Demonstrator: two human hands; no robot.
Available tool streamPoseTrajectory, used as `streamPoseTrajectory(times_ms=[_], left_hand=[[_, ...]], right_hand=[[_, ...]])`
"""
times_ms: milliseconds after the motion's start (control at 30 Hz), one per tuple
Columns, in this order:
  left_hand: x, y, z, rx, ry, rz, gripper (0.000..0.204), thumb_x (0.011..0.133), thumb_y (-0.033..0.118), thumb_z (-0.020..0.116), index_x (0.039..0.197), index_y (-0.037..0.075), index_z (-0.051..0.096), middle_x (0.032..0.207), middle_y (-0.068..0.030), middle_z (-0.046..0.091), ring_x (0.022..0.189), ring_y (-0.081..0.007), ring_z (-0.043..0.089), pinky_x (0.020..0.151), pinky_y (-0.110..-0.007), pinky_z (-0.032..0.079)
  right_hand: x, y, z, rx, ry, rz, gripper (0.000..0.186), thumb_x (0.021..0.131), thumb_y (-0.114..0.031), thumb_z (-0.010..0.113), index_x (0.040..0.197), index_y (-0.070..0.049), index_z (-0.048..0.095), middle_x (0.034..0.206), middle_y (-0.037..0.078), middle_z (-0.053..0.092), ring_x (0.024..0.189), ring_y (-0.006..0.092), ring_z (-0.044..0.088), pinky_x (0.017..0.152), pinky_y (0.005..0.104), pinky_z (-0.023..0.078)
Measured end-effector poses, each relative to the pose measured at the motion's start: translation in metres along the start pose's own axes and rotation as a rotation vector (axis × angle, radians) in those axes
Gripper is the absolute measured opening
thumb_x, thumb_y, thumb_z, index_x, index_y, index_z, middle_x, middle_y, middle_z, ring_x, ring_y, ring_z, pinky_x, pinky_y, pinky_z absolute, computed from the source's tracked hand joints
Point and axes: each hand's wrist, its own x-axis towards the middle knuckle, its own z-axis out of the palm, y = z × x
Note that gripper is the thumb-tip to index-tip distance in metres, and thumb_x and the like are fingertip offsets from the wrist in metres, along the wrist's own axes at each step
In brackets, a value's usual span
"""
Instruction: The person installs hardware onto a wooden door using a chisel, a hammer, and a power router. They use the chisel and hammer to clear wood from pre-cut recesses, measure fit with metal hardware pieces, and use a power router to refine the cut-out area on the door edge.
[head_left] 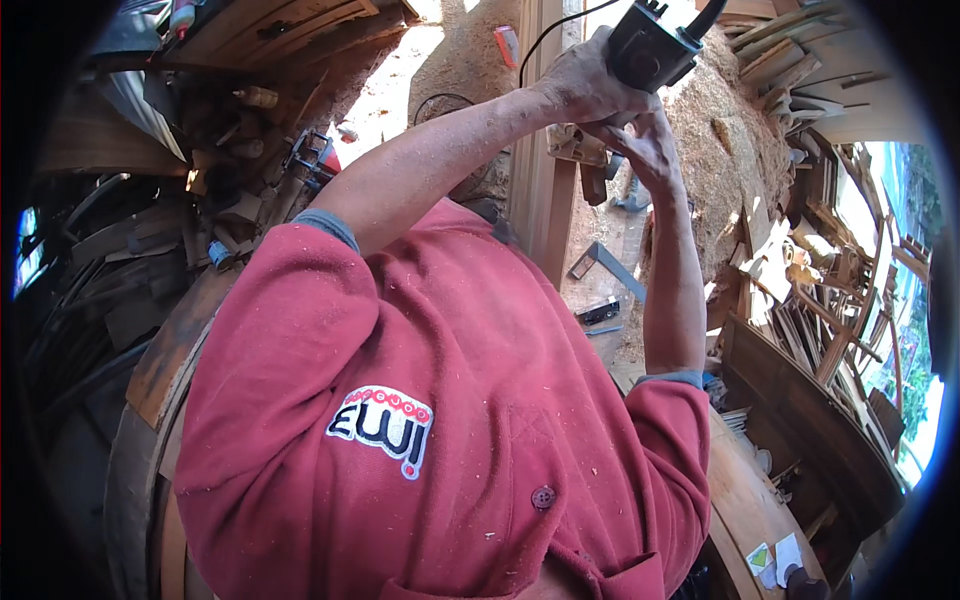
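My left hand [585, 80] is closed on a black power tool [645, 50] with a thick cord at the top of the view. My right hand [640, 140] is just beneath it, fingers bent and partly hidden; what they grip, if anything, I cannot make out. Below both hands a pale wooden piece [575, 145] lies across a long wooden board [530, 200] running toward my body. A metal square [610, 265], a small black level-like item [598, 312] and a slim blue tool [604, 330] lie right of the board.
Sawdust [715, 120] covers much of the surface beyond. A red clamp-like tool [315, 160], a bottle [255, 97] and a blue can [218, 253] are at the left among wood scraps. Stacked offcuts [830, 300] crowd the right side; a thin black cable loops beside the board.
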Motion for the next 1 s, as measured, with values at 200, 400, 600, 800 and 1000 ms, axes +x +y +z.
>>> streamPoseTrajectory(times_ms=[200, 400, 600, 800, 1000], left_hand=[[-0.011, 0.005, -0.033, 0.266, 0.026, 0.210, 0.098, 0.067, 0.073, 0.079, 0.132, 0.002, 0.059, 0.123, -0.0228, 0.059, 0.123, -0.0374, 0.053, 0.110, -0.049, 0.039], [-0.084, -0.051, -0.058, -0.159, 0.085, -0.109, 0.052, 0.096, 0.039, 0.068, 0.132, 0.004, 0.052, 0.121, -0.0144, 0.055, 0.110, -0.0217, 0.061, 0.098, -0.035, 0.050], [-0.152, -0.071, -0.025, -0.522, 0.004, -0.363, 0.070, 0.091, 0.029, 0.076, 0.145, 0.004, 0.039, 0.125, -0.0170, 0.058, 0.115, -0.0254, 0.061, 0.102, -0.039, 0.048], [-0.153, -0.083, -0.012, -0.463, 0.081, -0.260, 0.087, 0.084, 0.026, 0.081, 0.151, 0.002, 0.032, 0.131, -0.0204, 0.058, 0.120, -0.0316, 0.059, 0.106, -0.042, 0.045], [-0.156, -0.094, -0.031, -0.391, 0.067, -0.201, 0.092, 0.083, 0.023, 0.081, 0.155, 0.002, 0.028, 0.136, -0.0223, 0.055, 0.125, -0.0358, 0.056, 0.109, -0.044, 0.044]], right_hand=[[0.015, -0.027, 0.037, 0.526, 0.060, 0.016, 0.066, 0.065, -0.016, 0.094, 0.120, 0.002, 0.062, 0.108, 0.004, 0.069, 0.097, 0.0176, 0.069, 0.091, 0.0340, 0.057], [0.006, -0.022, 0.030, 0.588, 0.120, 0.027, 0.080, 0.066, -0.012, 0.090, 0.134, -0.003, 0.048, 0.118, 0.012, 0.065, 0.107, 0.0244, 0.067, 0.096, 0.0391, 0.056], [0.008, -0.029, 0.054, 0.166, 0.181, -0.058, 0.079, 0.066, -0.034, 0.093, 0.126, 0.004, 0.058, 0.125, 0.015, 0.063, 0.110, 0.0251, 0.065, 0.097, 0.0412, 0.054], [-0.001, -0.016, 0.045, 0.131, 0.017, 0.006, 0.103, 0.075, -0.049, 0.086, 0.147, -0.007, 0.025, 0.132, 0.013, 0.055, 0.119, 0.0204, 0.058, 0.116, 0.0436, 0.032], [-0.026, -0.034, 0.102, 0.209, 0.352, -0.135, 0.127, 0.067, -0.034, 0.095, 0.157, -0.020, 0.007, 0.136, 0.019, 0.049, 0.125, 0.0354, 0.056, 0.109, 0.0531, 0.045]])
